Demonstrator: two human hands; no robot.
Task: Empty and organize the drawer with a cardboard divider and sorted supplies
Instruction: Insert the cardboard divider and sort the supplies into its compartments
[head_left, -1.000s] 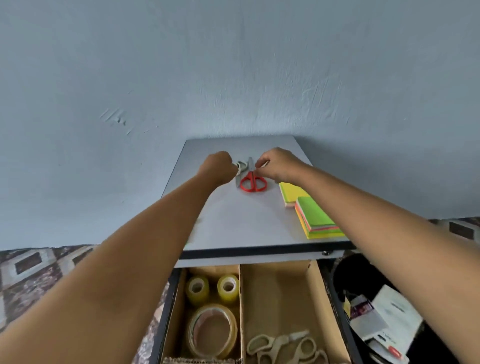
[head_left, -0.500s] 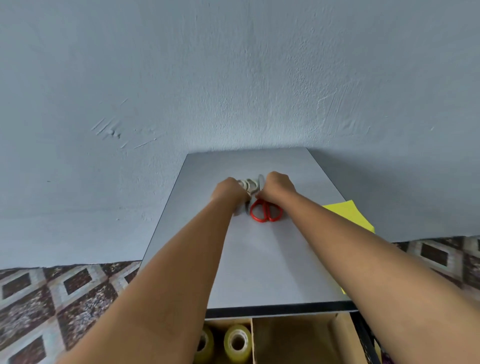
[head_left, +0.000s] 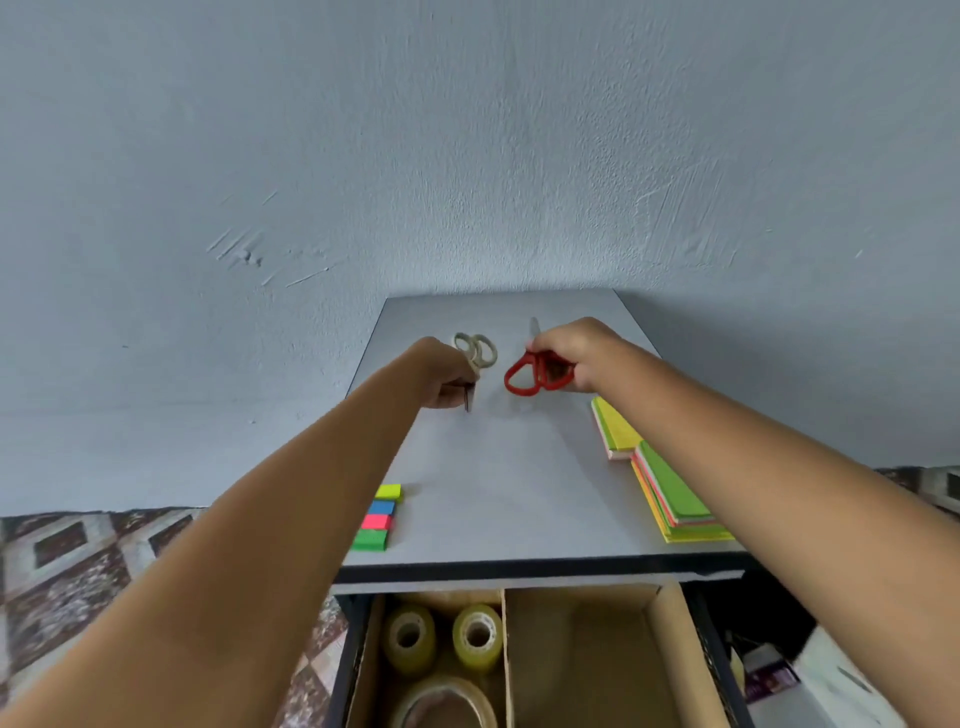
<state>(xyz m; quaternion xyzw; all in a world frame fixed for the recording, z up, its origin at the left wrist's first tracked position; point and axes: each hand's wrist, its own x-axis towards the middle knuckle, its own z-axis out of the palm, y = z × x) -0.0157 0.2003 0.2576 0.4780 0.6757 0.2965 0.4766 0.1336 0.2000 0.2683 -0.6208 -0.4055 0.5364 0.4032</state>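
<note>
Above the desk (head_left: 498, 467), left grip (head_left: 441, 379) pinching beige scissors (head_left: 475, 351), right grip (head_left: 576, 353) clasping red scissors (head_left: 524, 375)

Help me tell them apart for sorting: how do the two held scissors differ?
The red-handled scissors, in the right hand, point their blades toward the wall; the beige-handled scissors, in the left hand, point theirs the opposite way. Both are closed and gripped mid-length.

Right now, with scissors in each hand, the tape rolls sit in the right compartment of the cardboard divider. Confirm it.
Wrong on one point: the head view shows the tape rolls in the left compartment of the cardboard divider, not the right. The rest stands: the left hand grips the beige-handled scissors, the right hand the red-handled scissors.
</note>
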